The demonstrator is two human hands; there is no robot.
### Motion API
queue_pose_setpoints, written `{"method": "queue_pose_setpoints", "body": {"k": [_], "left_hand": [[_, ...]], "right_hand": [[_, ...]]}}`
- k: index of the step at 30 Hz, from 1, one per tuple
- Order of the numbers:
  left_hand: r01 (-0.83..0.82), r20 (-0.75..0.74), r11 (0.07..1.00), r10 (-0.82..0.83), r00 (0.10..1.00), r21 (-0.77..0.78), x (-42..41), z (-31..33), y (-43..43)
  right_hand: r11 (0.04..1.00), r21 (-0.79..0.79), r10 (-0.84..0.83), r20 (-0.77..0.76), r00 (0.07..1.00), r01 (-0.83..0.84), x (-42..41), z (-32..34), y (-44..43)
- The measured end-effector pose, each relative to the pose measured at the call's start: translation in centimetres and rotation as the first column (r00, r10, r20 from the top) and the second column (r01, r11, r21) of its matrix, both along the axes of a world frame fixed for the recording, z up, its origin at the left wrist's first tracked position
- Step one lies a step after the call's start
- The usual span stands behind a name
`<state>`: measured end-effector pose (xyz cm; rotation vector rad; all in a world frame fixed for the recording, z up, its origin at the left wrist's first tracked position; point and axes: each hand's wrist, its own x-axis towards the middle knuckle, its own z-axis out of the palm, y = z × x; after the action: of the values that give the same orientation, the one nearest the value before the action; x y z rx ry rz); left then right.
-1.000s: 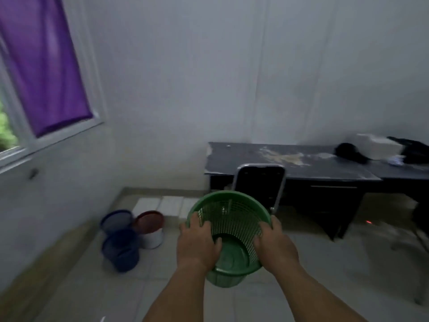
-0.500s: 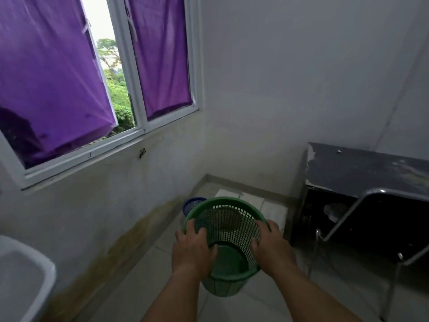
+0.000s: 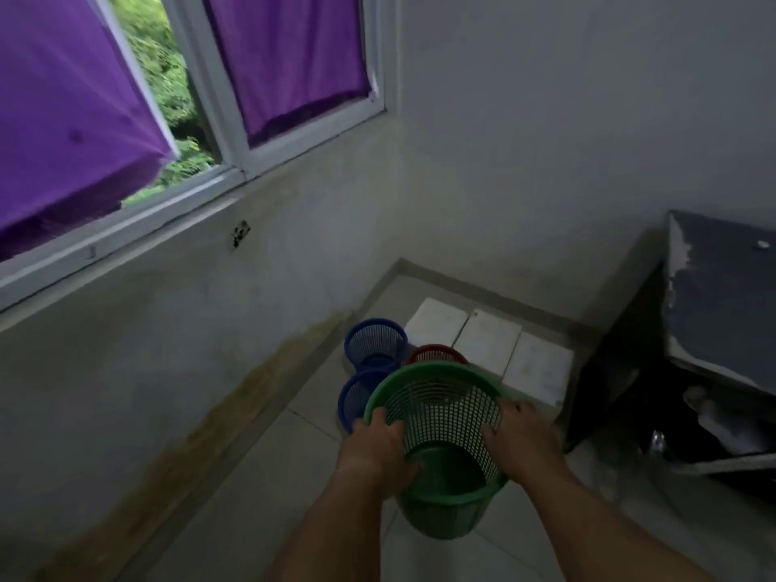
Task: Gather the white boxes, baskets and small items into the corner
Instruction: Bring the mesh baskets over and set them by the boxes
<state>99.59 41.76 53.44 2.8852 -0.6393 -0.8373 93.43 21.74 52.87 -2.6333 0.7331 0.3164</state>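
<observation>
While you held the green basket [image 3: 445,413], it hung in the air in front of you, above the floor tiles, just before the corner and not yet put down. Your left hand [image 3: 378,451] gripped the rim at about 8 o'clock and your right hand [image 3: 520,443] at about 4 o'clock. The fingers of each hand curled over the edge into the mesh. I think two opposite grips kept this wide, light basket level.

From the basket, the near blue basket [image 3: 357,396] stood at 10 o'clock, just beside its rim, and the far blue basket [image 3: 376,340] at 11 o'clock. A red basket [image 3: 436,354] showed at 12 o'clock, partly hidden. Three white boxes [image 3: 487,340] lay flat in a row from 12 to 2 o'clock, near the wall. They were packed tight together, probably to save floor. A dark desk [image 3: 722,287] stood at 3 o'clock, so the free place for your basket seemed to be in front of the red one.
</observation>
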Motion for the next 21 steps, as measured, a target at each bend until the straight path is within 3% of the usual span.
{"method": "queue_pose_setpoints", "body": {"k": [7, 12, 21], "left_hand": [[0.137, -0.252, 0.990, -0.123, 0.960, 0.039, 9.3, -9.3, -3.8], [0.056, -0.408, 0.998, -0.037, 0.912, 0.035, 12.6, -20.9, -5.2], [-0.060, -0.460, 0.998, 0.065, 0.886, 0.026, 16.2, -40.4, -8.4]], "right_hand": [[0.975, 0.119, -0.159, -0.203, 0.966, 0.185, 6.2, -9.9, -2.5], [0.945, 0.179, -0.210, -0.310, 0.927, 0.274, 9.1, -20.7, -3.8], [0.921, 0.246, -0.225, -0.296, 0.928, 0.302, 13.6, -38.7, -6.7]]}}
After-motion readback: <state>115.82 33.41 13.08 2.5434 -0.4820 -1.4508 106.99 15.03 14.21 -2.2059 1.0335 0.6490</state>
